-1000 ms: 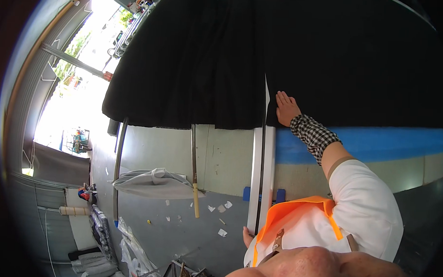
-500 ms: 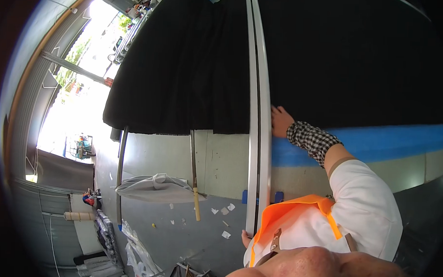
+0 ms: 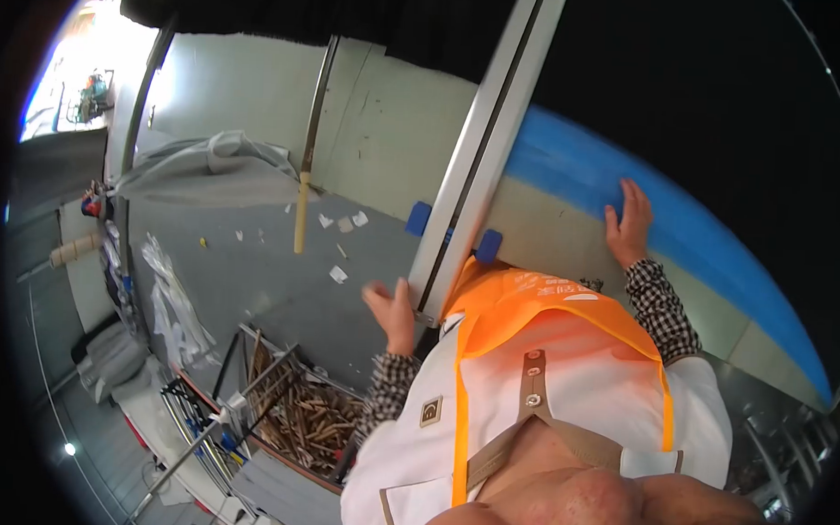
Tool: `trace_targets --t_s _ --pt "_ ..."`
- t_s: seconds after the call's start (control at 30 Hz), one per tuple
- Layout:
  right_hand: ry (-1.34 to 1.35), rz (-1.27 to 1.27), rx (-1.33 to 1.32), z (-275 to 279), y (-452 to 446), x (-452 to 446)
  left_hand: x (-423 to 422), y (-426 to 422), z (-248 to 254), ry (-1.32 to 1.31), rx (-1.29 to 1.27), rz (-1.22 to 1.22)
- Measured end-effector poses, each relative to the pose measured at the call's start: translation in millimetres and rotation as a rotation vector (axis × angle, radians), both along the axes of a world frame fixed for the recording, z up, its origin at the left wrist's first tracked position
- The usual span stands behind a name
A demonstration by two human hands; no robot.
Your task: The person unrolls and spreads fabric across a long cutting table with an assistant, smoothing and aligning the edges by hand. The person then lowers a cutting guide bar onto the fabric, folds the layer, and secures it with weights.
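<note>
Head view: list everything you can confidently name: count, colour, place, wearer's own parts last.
Slotted rail: one, white, centre
Black cloth: count unclear, black, either side of rail
Blocks: two, blue, flanking rail's lower end
Strip: one, blue, right
Pole: one, metallic and cream, left
Grey cloth: one, grey, left
Paper scraps: several, white, left
Sticks: many, brown, lower left
Roll: one, tan, far left
Shirt: one, white, bottom centre
Apron: one, orange, over shirt
Checked sleeves: two, black-and-white, either side of shirt
Left hand: one, bare, beside rail's lower end
Right hand: one, bare, in front of strip
</note>
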State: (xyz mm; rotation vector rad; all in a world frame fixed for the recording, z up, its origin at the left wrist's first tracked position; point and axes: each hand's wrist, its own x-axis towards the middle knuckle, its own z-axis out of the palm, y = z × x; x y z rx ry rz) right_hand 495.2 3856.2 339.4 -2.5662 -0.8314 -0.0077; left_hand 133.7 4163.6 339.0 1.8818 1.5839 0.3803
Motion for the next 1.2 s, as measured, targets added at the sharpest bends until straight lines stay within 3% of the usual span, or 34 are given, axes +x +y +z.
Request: trace_targets --t_s 0.07,0.13,0.2,0.27,0.4,0.57,0.67,0.8,0.97,1.0,1.03,1.07,1.1,1.2 --pt "-0.055 -0.133 -0.066 -1.5 -29.5 -2.3 47.9 37.9 19.5 -0.163 0.331 -0.219" --pt "-0.090 -0.247 -0.129 -4.4 -52.8 -9.2 111.9 75.3 41.7 -0.179 0.169 -0.451" --pt "-0.109 -0.225 -0.176 -2.9 -72.6 -19.7 186.4 100.0 42.0 -0.294 0.439 -0.733" --pt "-0.122 -0.218 -0.205 -4.6 -81.2 -29.4 255.8 117.4 40.4 -0.257 0.496 -0.925" --pt "-0.136 -0.202 -0.221 -10.8 -89.6 -33.6 357.4 133.3 4.6 -0.039 0.583 -1.068" --pt "-0.150 -0.201 -0.230 -8.7 -86.8 -32.6 414.5 155.0 -35.2 -0.015 0.787 -1.192" --pt "-0.152 -0.192 -0.213 -6.9 -85.0 -31.0 433.5 162.6 -51.9 -0.236 0.878 -1.099" --pt "-0.139 -0.188 -0.187 -8.5 -84.4 -32.6 451.0 170.8 -34.5 -0.525 0.368 -0.683" --pt "-0.084 -0.203 -0.108 -12.6 -94.4 -29.3 511.0 182.6 -25.9 -0.329 1.229 -0.669" --pt "-0.062 -0.229 -0.090 -10.2 -94.7 -30.1 512.8 156.6 8.3 -0.577 0.636 -0.703" --pt "-0.060 -0.239 -0.077 -12.7 -97.6 -30.5 513.1 128.1 48.0 -0.836 0.103 -0.533" --pt "-0.061 -0.244 -0.057 -19.6 -100.3 -28.2 501.6 99.7 82.3 -0.967 -0.242 -0.664" --pt "-0.084 -0.247 0.000 -23.7 -102.5 -25.0 502.5 85.9 88.0 -1.011 -0.409 -0.758" --pt "-0.090 -0.250 0.178 -18.0 -102.1 -25.9 503.7 37.6 101.9 -0.915 -0.247 -0.719"
